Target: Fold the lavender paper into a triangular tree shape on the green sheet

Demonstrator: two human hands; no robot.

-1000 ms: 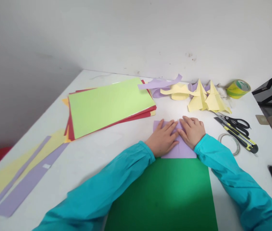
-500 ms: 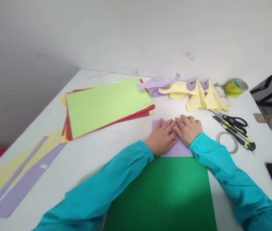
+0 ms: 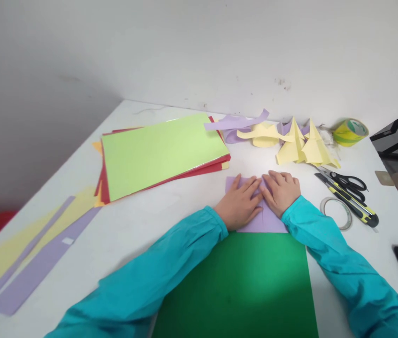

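While both hands lie upon it, the purple paper sheet (image 3: 272,223) is at the far end of the dark green sheet (image 3: 255,281); whether it overlaps this one, I cannot tell. Through the head camera I see the left hand (image 3: 239,203) palm down, its fingers spread and laid flat over the paper. The right hand (image 3: 281,191) rests on it also, its fingers slightly bent and side by side, its thumb apart from them. To the right of this hand I find the tape ring (image 3: 348,216), the utility knife (image 3: 347,198) and the black-handled scissors (image 3: 336,176), close to one another. Beyond the hands stand two peaked yellow paper folds (image 3: 290,149), near a yellow-green tape roll (image 3: 350,133). Farther left lies a stack of coloured sheets (image 3: 164,157), light green on top.
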